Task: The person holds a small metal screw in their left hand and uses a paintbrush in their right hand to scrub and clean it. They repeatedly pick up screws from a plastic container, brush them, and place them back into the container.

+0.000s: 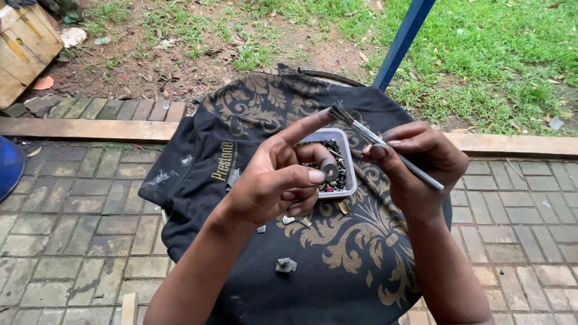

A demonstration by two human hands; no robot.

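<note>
My left hand (274, 180) pinches a small dark metal ring (330, 170) between thumb and middle finger, index finger stretched up. My right hand (415, 162) grips a thin brush (385, 147) by its grey handle; its dark bristles point up-left, just above my left index fingertip. Both hands hover over a white plastic tub (347, 157) filled with several small metal parts. The tub rests on a black cloth with gold ornament (253, 108) that covers a round surface.
Small metal pieces (285, 265) lie loose on the cloth near my left forearm. A blue pole (402, 39) rises behind the covered surface. Grey paving bricks (72, 204) surround it, with a wooden beam (84, 128), bare soil and grass beyond. A blue object (7, 165) sits at the left edge.
</note>
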